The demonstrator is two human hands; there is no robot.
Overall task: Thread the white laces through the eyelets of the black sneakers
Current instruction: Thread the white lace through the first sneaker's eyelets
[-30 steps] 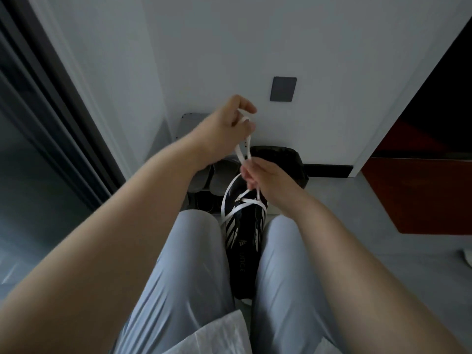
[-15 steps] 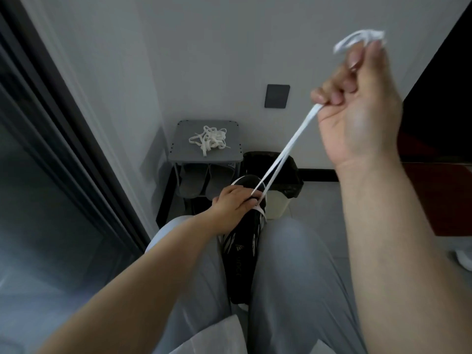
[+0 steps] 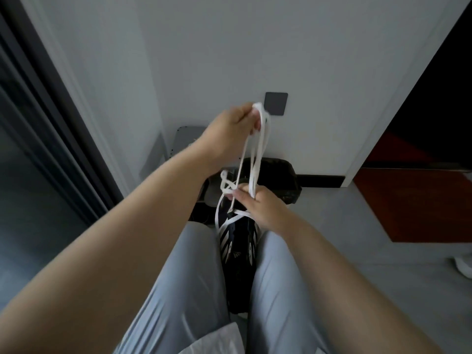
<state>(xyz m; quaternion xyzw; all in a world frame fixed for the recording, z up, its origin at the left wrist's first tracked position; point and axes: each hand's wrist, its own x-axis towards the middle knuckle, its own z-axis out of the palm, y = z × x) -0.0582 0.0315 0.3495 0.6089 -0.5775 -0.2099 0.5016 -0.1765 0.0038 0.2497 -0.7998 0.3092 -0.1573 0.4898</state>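
While the black sneaker (image 3: 238,254) sits wedged between our grey-trousered knees (image 3: 194,251), its white lace (image 3: 258,154) crosses the eyelets and rises in loose strands. Our right hand (image 3: 260,208), just over the shoe's far end, curls its fingers round those strands. Higher and further out, our left hand (image 3: 229,130) pinches the gathered loops of lace between thumb and fingertips. Beyond them stand a black bin (image 3: 286,180) on the floor (image 3: 357,226) and a dark square plate (image 3: 276,104) on the wall (image 3: 255,47).

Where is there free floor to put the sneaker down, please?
The grey floor is bare between the right hand and the red-brown surface. Ahead of the knees it is crowded: the black sneaker, white lace, left hand, black bin and grey table.
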